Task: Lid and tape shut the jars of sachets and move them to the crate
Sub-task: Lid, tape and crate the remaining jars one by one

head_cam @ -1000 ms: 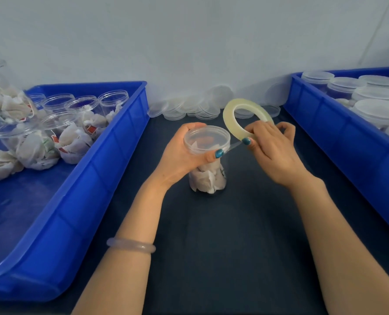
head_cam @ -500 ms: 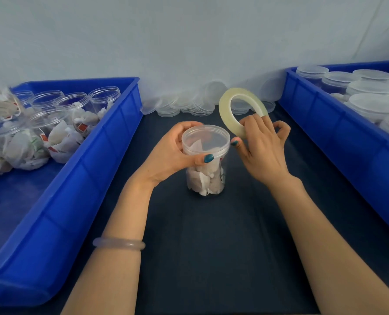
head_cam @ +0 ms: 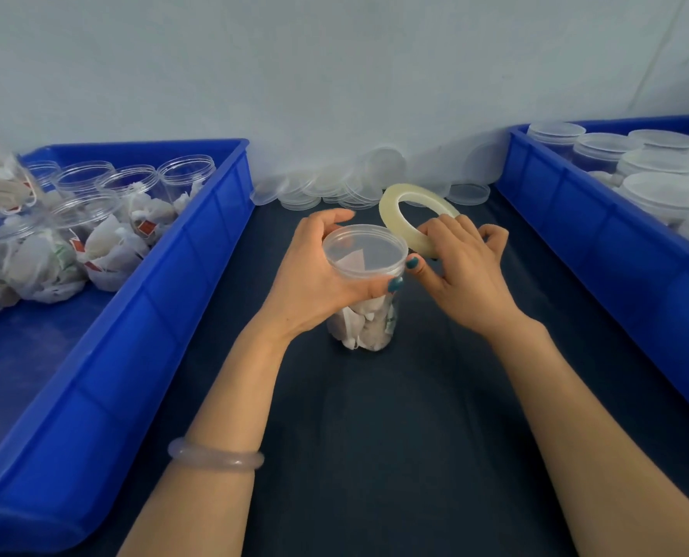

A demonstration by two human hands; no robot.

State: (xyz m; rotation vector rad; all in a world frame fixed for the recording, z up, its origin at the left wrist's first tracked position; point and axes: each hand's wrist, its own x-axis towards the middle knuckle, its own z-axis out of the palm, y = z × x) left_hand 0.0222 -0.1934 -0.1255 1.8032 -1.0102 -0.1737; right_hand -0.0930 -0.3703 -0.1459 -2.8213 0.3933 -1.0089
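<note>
A clear jar of white sachets (head_cam: 365,323) stands upright on the dark table, capped by a clear lid (head_cam: 365,251). My left hand (head_cam: 318,279) grips the jar around its lidded top, thumb at the front. My right hand (head_cam: 461,275) holds a pale yellow roll of tape (head_cam: 399,213) right beside the lid's right edge, its thumb touching the rim. Any strip of tape between roll and jar is too faint to see.
A blue crate (head_cam: 198,251) on the left holds several open jars of sachets (head_cam: 105,235). The blue crate (head_cam: 576,219) on the right holds several lidded jars (head_cam: 660,166). Loose clear lids (head_cam: 335,186) lie along the back wall.
My right hand has brought the tape roll in closer to the lid, until its thumb meets the rim. My left hand keeps its grip on the jar.
</note>
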